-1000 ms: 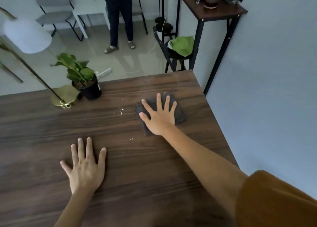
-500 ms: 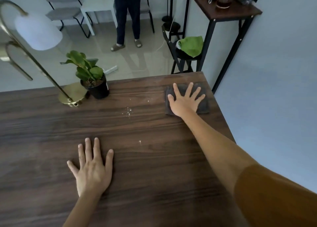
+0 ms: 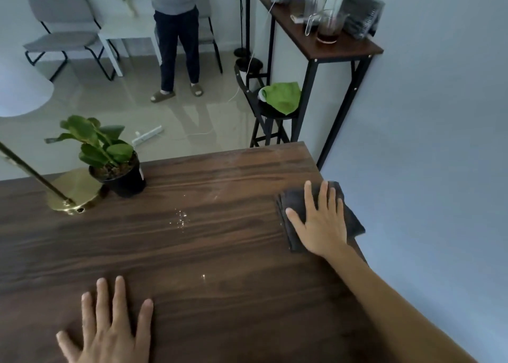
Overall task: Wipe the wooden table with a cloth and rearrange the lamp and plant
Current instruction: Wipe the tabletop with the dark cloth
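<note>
A dark grey folded cloth [image 3: 292, 206] lies at the right edge of the dark wooden table [image 3: 220, 252], partly overhanging it. My right hand [image 3: 323, 222] presses flat on the cloth with fingers spread. My left hand [image 3: 110, 332] rests flat on the table near the front left, holding nothing. At the far left stands a brass lamp [image 3: 72, 195] with a slanted stem and a white shade [image 3: 19, 93]. Touching the lamp's base is a green plant in a black pot [image 3: 121, 173]. A patch of small white crumbs [image 3: 181, 219] lies mid-table.
A blue-grey wall [image 3: 439, 143] runs right beside the table. Beyond the far edge stand a black stool with a green cloth [image 3: 281, 96], a tall console table [image 3: 316, 41] with jars, grey chairs [image 3: 60, 33], and a person [image 3: 178, 38] on the floor.
My right hand has slid the cloth from mid-table to the far right corner, then back along the right edge. The view shifted; my left hand stayed flat.
</note>
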### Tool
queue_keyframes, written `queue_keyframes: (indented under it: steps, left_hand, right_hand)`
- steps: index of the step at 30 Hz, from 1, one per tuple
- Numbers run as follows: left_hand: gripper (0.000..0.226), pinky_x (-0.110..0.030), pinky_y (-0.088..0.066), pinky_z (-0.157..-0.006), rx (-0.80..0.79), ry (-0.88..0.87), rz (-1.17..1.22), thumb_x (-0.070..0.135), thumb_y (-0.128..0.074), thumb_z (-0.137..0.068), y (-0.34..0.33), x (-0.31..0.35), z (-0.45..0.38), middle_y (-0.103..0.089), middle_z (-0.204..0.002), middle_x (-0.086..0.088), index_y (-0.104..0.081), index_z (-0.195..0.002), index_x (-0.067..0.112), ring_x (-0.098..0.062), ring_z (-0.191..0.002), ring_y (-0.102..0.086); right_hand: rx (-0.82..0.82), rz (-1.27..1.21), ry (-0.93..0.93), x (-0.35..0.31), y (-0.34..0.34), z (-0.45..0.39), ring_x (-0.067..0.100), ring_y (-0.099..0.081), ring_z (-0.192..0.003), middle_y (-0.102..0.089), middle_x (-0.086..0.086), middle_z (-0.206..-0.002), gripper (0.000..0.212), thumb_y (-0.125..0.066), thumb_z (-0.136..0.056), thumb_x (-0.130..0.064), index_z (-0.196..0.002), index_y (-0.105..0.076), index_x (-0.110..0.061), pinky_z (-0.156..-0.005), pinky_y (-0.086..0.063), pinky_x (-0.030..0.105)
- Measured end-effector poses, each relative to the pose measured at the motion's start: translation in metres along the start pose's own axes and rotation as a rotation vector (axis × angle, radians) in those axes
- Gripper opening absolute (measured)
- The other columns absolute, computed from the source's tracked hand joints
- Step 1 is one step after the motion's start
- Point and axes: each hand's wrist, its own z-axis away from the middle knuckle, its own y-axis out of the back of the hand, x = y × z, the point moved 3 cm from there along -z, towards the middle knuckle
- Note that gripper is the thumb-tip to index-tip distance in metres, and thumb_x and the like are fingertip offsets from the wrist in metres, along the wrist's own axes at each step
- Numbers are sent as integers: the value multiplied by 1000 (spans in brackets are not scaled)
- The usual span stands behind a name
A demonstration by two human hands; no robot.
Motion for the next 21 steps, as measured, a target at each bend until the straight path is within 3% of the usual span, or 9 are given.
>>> queue_keyframes:
  steps: [2,5,9,17,21]
  left_hand:
    - [95,-59,0,-115,7,0,47,68,-15,-65,3,4,-1,-22,-159,-5,-34,-146,21,-26,-147,-15]
    - [101,-63,-4,-114,48,-14,35,77,-11,-67,2,5,-3,-32,-154,-11,-43,-141,16,-32,-144,-25]
    - [110,-69,-12,-109,40,-18,-1,83,4,-71,-6,0,-8,-43,-147,-14,-51,-135,13,-38,-137,-37]
    - [106,-70,-18,-107,-8,-17,-58,80,5,-74,-4,1,-9,-45,-146,-13,-51,-135,14,-36,-135,-41]
    - [112,-68,-17,-109,1,-20,-23,83,10,-69,-2,3,-8,-42,-148,-11,-49,-137,16,-34,-138,-38]
  right_hand:
    - [-2,-41,-47,-4,5,-67,37,0,-151,3,20,-164,83,-13,-92,-69,-156,5,-20,-122,-5,50]
    - [-39,-34,-81,-25,9,-149,39,2,-151,5,21,-164,77,-18,-97,-62,-156,2,-17,-122,-7,53]
    - [-104,-6,-101,-75,3,-188,42,8,-150,6,16,-165,67,-11,-97,-60,-157,-3,-30,-118,4,62]
    - [-199,-21,368,-293,-32,-122,45,3,-149,-3,13,-165,57,-12,-99,-55,-154,-8,-41,-113,9,68]
    - [-222,-7,508,-283,-28,-122,42,0,-149,-4,9,-166,54,-14,-100,-56,-153,-10,-45,-117,5,63]
